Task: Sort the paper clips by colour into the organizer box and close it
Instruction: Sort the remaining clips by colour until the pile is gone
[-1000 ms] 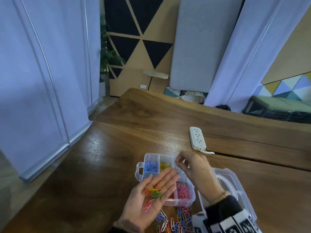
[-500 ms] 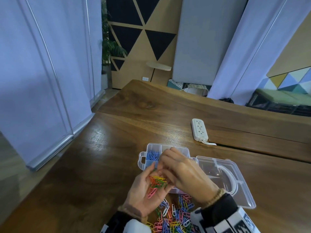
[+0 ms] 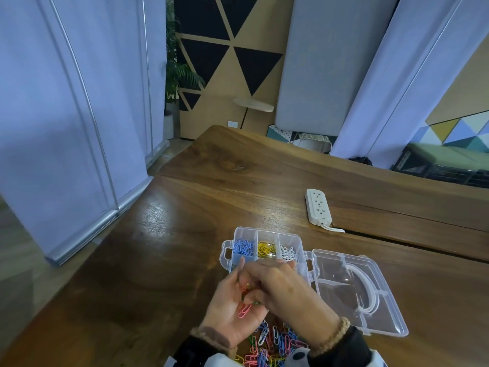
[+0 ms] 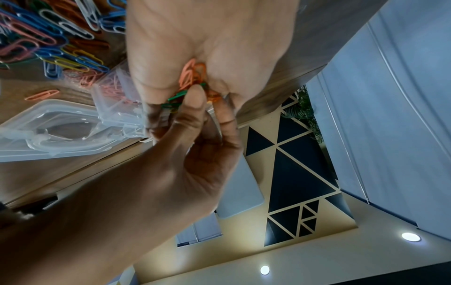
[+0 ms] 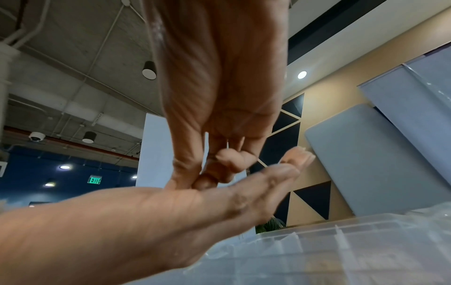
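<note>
head: above, facing forward-down over table [image 3: 158,260]
left wrist: close, along palm
right wrist: low, upward
shared: both hands, box [image 3: 264,250]
</note>
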`<action>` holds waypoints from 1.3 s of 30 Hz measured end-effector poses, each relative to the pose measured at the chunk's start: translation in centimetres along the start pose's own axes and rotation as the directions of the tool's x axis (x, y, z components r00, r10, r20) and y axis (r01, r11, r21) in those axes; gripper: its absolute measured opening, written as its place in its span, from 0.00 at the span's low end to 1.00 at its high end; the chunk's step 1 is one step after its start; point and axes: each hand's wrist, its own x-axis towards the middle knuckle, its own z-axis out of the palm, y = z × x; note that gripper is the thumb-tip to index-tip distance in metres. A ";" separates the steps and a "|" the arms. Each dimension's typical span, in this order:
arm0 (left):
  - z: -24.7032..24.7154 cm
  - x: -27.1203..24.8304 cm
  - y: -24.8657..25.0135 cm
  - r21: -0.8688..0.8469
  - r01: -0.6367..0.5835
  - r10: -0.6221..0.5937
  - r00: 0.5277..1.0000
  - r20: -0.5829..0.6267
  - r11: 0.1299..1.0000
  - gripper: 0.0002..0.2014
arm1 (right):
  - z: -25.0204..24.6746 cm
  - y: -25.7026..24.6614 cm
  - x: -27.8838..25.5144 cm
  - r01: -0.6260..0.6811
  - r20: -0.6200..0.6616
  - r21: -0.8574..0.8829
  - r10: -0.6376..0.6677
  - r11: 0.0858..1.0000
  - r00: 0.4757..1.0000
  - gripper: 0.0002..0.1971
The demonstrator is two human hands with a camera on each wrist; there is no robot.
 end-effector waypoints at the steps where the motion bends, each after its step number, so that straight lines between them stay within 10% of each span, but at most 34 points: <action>1: -0.4 0.3 0.0 0.032 0.002 0.000 0.999 -0.046 0.999 0.32 | 0.0 0.0 0.0 0.002 0.018 0.009 -0.003 1.000 1.000 0.07; 9: -1.0 1.0 -0.2 0.089 -0.040 0.042 0.999 -0.017 0.995 0.27 | -1.4 -0.1 -0.3 -0.149 -0.012 0.307 0.161 0.940 0.987 0.06; 16: -1.3 1.0 -0.1 0.102 -0.046 0.045 0.999 0.009 0.994 0.27 | -2.1 -0.7 -0.9 -0.191 -0.058 0.705 0.324 0.683 0.944 0.04; 23: -0.6 0.6 0.1 0.157 -0.053 0.034 0.992 0.121 0.986 0.36 | -0.6 0.3 -1.4 -0.001 -0.058 0.136 0.009 0.991 0.998 0.05; 32: -1.4 1.1 0.1 0.190 -0.054 0.057 0.998 -0.011 0.980 0.25 | -1.3 -1.0 -1.5 0.131 -0.051 -0.131 -0.139 0.983 0.989 0.07; 39: -1.4 1.0 0.0 0.234 0.034 -0.056 0.995 0.088 0.972 0.40 | -0.4 -1.8 -1.7 0.217 0.003 -0.206 -0.221 0.954 0.975 0.04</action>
